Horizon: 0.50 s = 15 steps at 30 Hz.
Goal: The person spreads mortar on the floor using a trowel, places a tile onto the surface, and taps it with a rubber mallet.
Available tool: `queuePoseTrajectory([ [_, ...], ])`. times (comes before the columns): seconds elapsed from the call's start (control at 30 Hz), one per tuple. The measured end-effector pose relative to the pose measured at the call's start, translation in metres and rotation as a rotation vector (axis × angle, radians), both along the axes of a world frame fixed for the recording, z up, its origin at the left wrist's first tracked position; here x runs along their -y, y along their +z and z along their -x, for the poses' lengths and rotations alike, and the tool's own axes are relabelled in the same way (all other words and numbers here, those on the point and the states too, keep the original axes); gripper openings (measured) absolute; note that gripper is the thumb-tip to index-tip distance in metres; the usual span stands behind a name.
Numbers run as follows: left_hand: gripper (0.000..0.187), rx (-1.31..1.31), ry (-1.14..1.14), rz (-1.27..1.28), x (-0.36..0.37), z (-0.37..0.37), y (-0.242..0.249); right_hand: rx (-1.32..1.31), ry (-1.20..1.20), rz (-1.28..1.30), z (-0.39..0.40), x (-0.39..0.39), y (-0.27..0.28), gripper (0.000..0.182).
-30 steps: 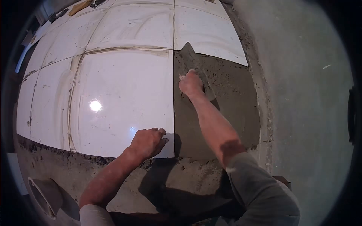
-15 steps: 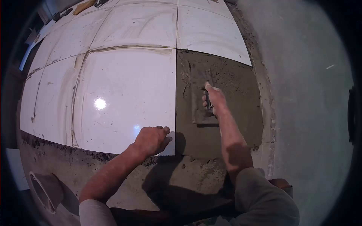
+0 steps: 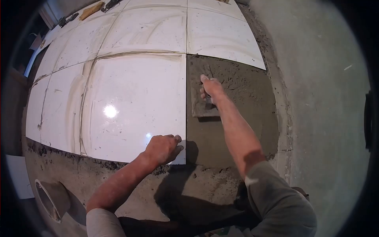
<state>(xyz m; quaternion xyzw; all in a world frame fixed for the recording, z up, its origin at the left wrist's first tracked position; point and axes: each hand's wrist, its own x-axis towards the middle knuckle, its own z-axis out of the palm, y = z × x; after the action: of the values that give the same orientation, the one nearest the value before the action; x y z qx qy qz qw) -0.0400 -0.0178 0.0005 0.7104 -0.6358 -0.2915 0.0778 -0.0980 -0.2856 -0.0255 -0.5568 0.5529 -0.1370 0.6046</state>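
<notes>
My right hand [image 3: 212, 90] grips the handle of a flat rectangular float [image 3: 196, 104], which lies on wet grey mortar [image 3: 248, 118]. The float's left edge runs close beside a large white tile [image 3: 134, 91], near the mortar's far left corner. On that tile's near right corner rests my left hand [image 3: 162, 149], its fingers curled in and nothing visible in them. The mortar beneath the float is hidden. Ahead of the float the mortar looks rough and lumpy, while nearer me it is smoother.
More white tiles [image 3: 221, 35] with smeared joints stretch away ahead. A bucket [image 3: 51, 199] lies tipped over at the lower left. A grey wall [image 3: 319, 98] rises along the right. At the far upper left lies a yellowish-brown object [image 3: 91, 10] on the tiles.
My right hand and the float have moved away from me and to the left across the mortar. My left hand stays at the tile's corner; the view has shifted slightly.
</notes>
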Motion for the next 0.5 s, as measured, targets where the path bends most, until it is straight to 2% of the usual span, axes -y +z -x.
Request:
queuePoseTrajectory([
  [0.1,0.031,0.012,0.015,-0.004,-0.003,-0.003,0.0,0.013,0.009,-0.093,0.02,0.001,0.006,0.041],
  [0.23,0.031,0.008,0.008,-0.036,-0.008,0.0,-0.008,0.061,-0.041,-0.094,0.016,0.013,0.0,0.039],
  [0.3,0.031,-0.005,0.001,-0.03,-0.009,-0.002,-0.012,0.173,-0.077,-0.044,0.006,0.022,0.003,0.038],
  [0.5,0.032,-0.022,0.004,-0.009,-0.006,-0.002,-0.009,0.097,-0.023,-0.073,-0.013,0.031,0.017,0.038],
])
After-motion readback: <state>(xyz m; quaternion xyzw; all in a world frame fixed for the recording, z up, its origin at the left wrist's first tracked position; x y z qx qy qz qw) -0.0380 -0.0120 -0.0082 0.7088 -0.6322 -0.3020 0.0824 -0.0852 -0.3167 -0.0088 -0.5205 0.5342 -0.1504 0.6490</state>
